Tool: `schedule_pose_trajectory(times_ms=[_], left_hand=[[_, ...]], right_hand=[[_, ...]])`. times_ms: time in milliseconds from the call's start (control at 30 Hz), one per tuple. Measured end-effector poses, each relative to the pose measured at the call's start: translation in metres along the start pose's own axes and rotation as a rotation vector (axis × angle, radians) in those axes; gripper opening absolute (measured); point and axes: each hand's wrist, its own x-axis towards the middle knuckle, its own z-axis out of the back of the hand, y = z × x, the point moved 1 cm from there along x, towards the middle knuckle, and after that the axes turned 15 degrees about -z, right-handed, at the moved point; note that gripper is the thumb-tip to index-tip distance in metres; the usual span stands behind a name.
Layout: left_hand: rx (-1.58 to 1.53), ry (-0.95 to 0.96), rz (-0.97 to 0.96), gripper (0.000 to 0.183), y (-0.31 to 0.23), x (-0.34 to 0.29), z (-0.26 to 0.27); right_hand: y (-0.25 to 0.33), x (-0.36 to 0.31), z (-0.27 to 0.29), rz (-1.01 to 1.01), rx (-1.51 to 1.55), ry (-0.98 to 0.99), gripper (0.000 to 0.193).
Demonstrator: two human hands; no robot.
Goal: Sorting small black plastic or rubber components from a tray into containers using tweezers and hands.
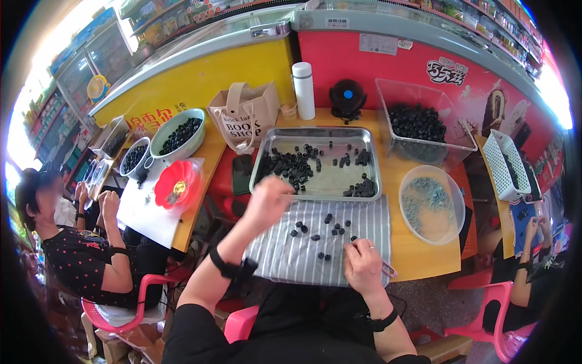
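My left hand (270, 199) is over the near left corner of a metal tray (379, 164), its fingers closed together; whatever they may hold is hidden. Small black cylindrical parts (297, 165) lie in the tray, most of them heaped at its left. On a grey-and-white striped cloth (285, 258) before me, several more black parts (336, 230) are scattered. At the cloth's right side rests my right hand (364, 261), fingers curled, with one black part at its fingertips. I cannot see what is inside its grasp. Beside it lies a pink-handled tool (388, 270), partly covered.
Right of the tray stand a clear bin (427, 148) of black parts and a round tub (406, 215) of thin greyish pieces. Behind are a paper bag (254, 115), a white bottle (304, 91) and a black fan (348, 100). Co-workers sit at left (73, 255) and right (527, 267).
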Motion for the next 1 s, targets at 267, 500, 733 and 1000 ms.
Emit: schedule_pose_trajectory(times_ms=[267,500,733,1000], left_hand=[[0.077,0.385,0.214,0.013,0.04,0.017,-0.025],[-0.195,0.197,0.434,0.018,0.044,0.03,-0.017],[-1.56,-0.369,0.804,0.022,0.077,0.012,0.007],[0.014,0.214,0.366,0.021,0.079,0.016,-0.014]], right_hand=[[0.004,0.005,0.002,0.009,0.033,-0.01,0.02],[0.004,0.005,0.002,-0.022,0.024,-0.011,0.019],[0.002,0.005,0.005,-0.026,0.064,0.002,0.02],[0.002,0.004,0.001,-0.013,0.035,0.006,0.025]])
